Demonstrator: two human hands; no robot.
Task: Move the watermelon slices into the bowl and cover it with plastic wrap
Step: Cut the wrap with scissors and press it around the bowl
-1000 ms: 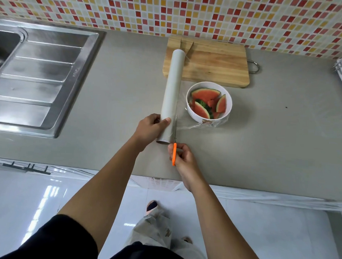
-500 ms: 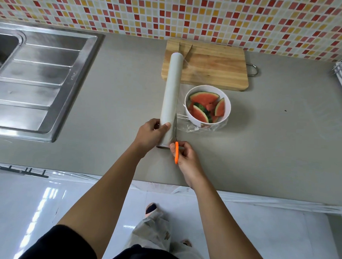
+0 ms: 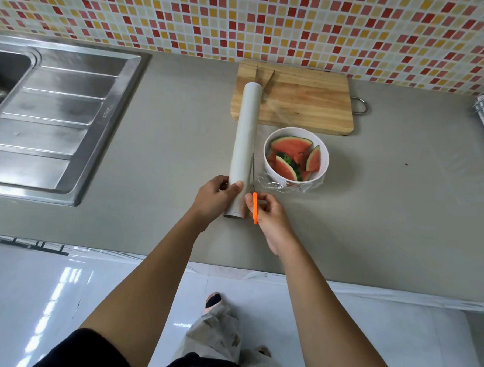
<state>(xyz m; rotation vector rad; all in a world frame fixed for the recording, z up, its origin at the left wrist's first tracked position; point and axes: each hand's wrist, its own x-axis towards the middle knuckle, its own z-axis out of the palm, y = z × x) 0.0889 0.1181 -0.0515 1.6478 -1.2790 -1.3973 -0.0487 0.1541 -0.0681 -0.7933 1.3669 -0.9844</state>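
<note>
**Film cut at the roll: handling notes**

Slices (image 3: 290, 146) are in the bowl (image 3: 324, 162), so the transfer looks done. The bowl sits on the counter (image 3: 388, 213), just in front of the board (image 3: 304, 102).

The roll (image 3: 244, 144) lies just left of the bowl, running front to back, with its far end on the board. The left hand (image 3: 214, 198) grips its near end, thumb over the top and fingers curled round the far side.

The right hand (image 3: 271, 217) pinches the orange-handled scissors (image 3: 254, 208). The blades point away from the person, in the gap between roll and bowl. I can't tell if the blades are parted; they are too thin to read.

Film (image 3: 274, 185) shows bunched and glossy against the bowl's near wall. I can't tell if it spans the whole rim, since it's clear and barely shows.

Handling, my read:
- Film is very light, limp and clingy. It sticks to itself once slack, so keep it taut between roll and bowl while cutting. Take it by the cut edge at the corners, not mid-sheet.
- Roll is a stiff, light tube that will spin and pay out. The end grip pins it to the counter, which is right.
- Bowl is rigid with a smooth wall and weighted by wet fruit. It may slide if the film is tugged left. Hold it by the wall below the rim when tucking.
- Main risk is the film snapping back and wadding up at the cut.
</note>
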